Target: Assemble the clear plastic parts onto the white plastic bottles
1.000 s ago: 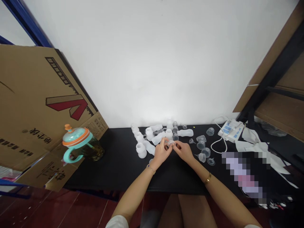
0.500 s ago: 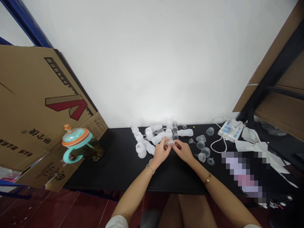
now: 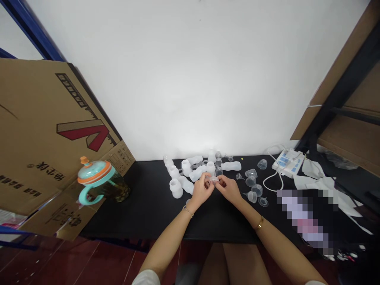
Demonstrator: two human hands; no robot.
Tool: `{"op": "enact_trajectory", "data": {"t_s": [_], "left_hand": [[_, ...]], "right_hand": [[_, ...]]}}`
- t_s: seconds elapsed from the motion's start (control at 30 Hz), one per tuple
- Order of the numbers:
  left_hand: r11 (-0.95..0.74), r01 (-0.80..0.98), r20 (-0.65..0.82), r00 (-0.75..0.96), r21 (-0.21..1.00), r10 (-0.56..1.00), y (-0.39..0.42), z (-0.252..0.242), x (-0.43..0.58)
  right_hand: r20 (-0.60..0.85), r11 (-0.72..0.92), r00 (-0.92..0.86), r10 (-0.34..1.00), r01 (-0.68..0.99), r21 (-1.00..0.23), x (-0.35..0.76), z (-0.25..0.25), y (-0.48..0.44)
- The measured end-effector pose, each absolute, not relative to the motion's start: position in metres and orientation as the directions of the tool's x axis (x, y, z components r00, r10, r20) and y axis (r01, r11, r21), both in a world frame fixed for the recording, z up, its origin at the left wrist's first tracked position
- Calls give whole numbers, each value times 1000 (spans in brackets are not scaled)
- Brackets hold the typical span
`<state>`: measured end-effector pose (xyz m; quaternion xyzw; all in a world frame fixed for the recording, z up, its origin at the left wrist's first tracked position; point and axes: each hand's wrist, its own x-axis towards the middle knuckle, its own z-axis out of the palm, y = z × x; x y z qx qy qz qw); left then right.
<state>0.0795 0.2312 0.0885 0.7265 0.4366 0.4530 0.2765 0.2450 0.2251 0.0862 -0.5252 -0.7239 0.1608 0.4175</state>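
small clear plastic ring (image 3: 213, 180), round, translucent

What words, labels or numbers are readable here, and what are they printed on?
"V": big red mark, letter or logo, on the cardboard box.
Black characters lower on that box: upside down, too blurred to read.
Blue labels on the white device: too small to read.
Mug, plastic bottles and the held clear cap: no print seen.
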Motion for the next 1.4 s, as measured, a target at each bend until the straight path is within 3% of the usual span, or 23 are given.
{"op": "enact_trajectory", "data": {"t_s": [0.47,0.97,1.4], "left_hand": [[-404,318,361,188,858,914,232,91,80],[-408,304,372,172,861,912,233,91,78],[-526,504,532,146,685,834,234,92,75]], "right_hand": [[466,422,-111,878,640,-642,245,84,226],[396,380,-131,909,653,-655,245,88,226],[400,384,-117,909,611,-693,244,89,225]]}}
